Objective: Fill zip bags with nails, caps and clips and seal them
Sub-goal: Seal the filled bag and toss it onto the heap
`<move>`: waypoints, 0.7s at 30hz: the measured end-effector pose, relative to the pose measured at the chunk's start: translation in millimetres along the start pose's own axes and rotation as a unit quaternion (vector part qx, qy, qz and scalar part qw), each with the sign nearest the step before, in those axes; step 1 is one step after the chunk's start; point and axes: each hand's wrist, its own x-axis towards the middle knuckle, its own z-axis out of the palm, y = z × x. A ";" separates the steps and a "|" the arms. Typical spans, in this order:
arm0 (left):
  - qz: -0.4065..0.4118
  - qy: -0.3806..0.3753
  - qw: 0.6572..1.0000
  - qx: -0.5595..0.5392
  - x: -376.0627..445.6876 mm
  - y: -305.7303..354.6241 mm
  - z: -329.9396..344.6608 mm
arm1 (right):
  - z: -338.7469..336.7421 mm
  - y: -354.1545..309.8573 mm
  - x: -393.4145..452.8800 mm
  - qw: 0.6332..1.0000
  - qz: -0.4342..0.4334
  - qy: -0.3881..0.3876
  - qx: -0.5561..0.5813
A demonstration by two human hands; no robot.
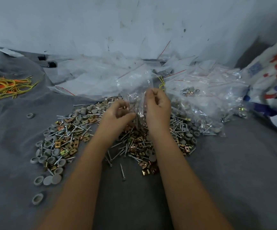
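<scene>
A clear zip bag (135, 90) stands upright between my two hands over the middle of the pile. My left hand (117, 113) pinches its near edge and also holds a copper clip at the fingertips. My right hand (157, 107) grips the bag's right side with curled fingers. Nails show through the plastic at the bag's bottom. Below and around lies a wide heap of silver nails (122, 150), grey round caps (51, 156) and brass and copper clips (63, 145) on grey cloth (225, 163).
Empty zip bags with red strips (88, 77) lie behind the heap. Filled bags (200, 97) pile at the right. Yellow and orange rubber bands (6, 87) lie far left. A printed sack (272, 77) stands at the right edge. A pale wall rises behind.
</scene>
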 end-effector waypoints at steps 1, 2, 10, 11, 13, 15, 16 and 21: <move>-0.005 0.006 1.000 0.004 2.7 3.3 8.2 | -5.9 -1.0 3.1 1.000 0.012 0.012 -0.005; -0.010 0.019 1.000 0.002 6.4 7.3 16.6 | -12.8 -2.2 7.3 0.999 0.021 0.026 -0.012; 0.000 -0.047 0.996 -0.073 64.6 47.1 87.7 | -78.5 -31.4 87.1 0.977 0.047 0.190 -0.087; 0.001 -0.073 0.996 -0.060 68.4 48.8 94.8 | -87.2 -32.0 99.1 0.967 0.074 0.204 -0.133; 0.006 -0.087 0.995 -0.056 69.1 46.9 103.9 | -103.1 -27.8 110.8 0.925 0.131 0.251 -0.253; 0.009 -0.067 0.995 -0.070 63.4 38.0 105.1 | -107.4 -21.4 102.1 0.906 0.137 0.279 -0.286; 0.005 -0.052 0.996 -0.077 58.9 33.3 103.1 | -105.3 -17.0 93.6 0.907 0.131 0.279 -0.286; 0.014 0.012 0.993 -0.119 35.3 12.6 78.9 | -60.2 -5.0 50.5 0.919 0.086 0.181 -0.339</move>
